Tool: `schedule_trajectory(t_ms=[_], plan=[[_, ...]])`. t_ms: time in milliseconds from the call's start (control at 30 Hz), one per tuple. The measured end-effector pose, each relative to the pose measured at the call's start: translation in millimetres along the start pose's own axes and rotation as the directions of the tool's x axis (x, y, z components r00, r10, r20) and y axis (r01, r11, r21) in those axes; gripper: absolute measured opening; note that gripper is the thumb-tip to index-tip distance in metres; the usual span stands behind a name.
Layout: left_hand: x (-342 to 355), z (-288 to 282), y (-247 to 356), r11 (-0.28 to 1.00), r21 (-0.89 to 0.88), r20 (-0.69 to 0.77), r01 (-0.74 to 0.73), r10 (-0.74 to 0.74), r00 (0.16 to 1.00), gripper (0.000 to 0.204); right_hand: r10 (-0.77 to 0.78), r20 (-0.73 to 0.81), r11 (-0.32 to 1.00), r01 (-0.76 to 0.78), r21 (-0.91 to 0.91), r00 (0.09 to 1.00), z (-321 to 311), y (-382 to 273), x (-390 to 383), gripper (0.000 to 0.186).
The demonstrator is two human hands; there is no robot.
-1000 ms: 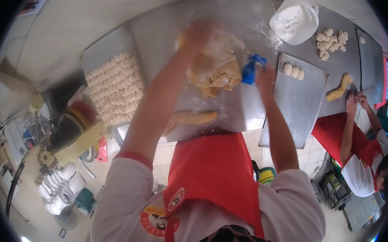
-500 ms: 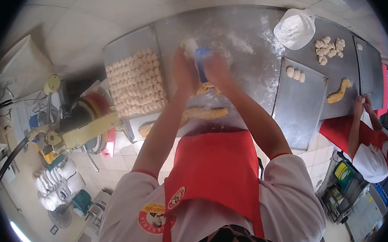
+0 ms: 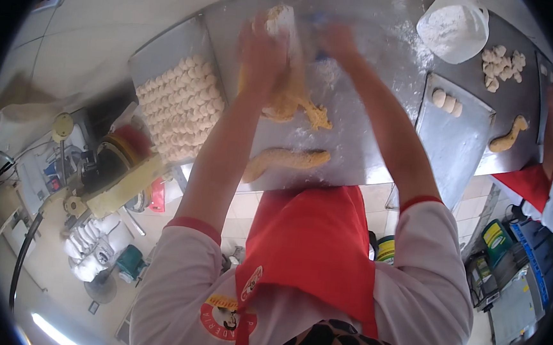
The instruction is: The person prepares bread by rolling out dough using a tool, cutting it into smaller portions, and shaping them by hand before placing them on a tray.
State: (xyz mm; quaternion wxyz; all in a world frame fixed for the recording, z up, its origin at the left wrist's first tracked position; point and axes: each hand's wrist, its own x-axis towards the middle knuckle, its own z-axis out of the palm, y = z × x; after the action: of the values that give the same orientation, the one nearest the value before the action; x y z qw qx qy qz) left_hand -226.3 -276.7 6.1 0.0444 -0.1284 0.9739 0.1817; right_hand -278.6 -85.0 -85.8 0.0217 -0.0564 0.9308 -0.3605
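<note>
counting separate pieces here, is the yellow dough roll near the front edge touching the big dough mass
Apart: the head view shows bare metal table between the yellow dough roll and the big dough mass.

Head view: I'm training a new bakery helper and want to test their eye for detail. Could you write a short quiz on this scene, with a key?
1. Count: how many pale dough balls lie on the tray just right of the right forearm?
2. True or false: the left hand is inside the white tub.
3. Multiple choice: what colour is the blurred thing at the right hand?
A) Red
B) Blue
C) Green

Key:
1. Three.
2. False; it is at the large yellowish dough mass.
3. B.
</note>
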Motion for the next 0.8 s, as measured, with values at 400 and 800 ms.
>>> schedule_trajectory(t_ms=[400,800], plan=[[-96,-80,-59,0.85,-0.443,-0.122,-0.287,0.26,0.958,0.036,-0.42,0.135,0.897,0.388,0.212,0.897,-92,-89,-136,0.036],[-150,29,18,0.931,0.261,0.006,-0.257,0.265,0.964,0.068,0.276,-0.117,0.96,-0.266,0.09,0.954,-160,28,-266,0.029]])
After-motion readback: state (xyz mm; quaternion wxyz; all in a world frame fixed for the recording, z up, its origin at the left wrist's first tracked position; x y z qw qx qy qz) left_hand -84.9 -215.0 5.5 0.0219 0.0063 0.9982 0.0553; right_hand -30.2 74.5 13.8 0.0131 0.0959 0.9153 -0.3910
